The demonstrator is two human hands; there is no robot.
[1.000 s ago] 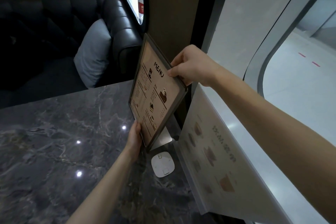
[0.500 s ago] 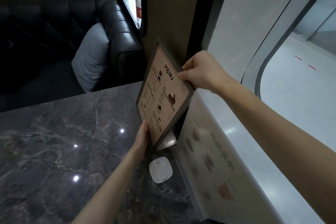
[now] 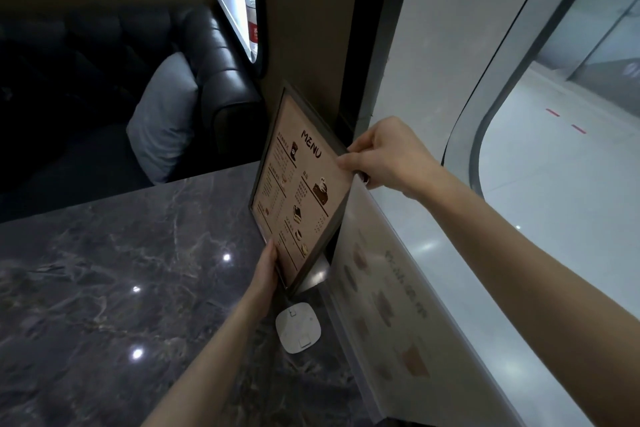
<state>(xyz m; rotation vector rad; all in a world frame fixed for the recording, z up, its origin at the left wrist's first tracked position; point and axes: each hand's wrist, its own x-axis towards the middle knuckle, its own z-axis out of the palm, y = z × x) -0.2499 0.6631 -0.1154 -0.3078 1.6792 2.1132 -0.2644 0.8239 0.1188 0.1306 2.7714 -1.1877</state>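
Bare forearms; on the right hand [image 3: 391, 154], one of the fingers [image 3: 362, 177] seems dark-polished at the nail.

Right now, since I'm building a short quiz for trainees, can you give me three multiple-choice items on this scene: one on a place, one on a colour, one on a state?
1. Where is the white square device?
A. on the marble table, near the lower corner of the menu board
B. on the window ledge
C. on the floor

2. What colour is the cushion on the sofa?
A. red
B. light grey
C. green

3. How is the menu board held?
A. flat on the table
B. hanging untouched
C. tilted, left hand at its lower edge, right hand pinching its upper edge

Answers: 1 A, it lies on the tabletop below the board; 2 B, it shows pale against the black sofa; 3 C, both hands grip the frame.
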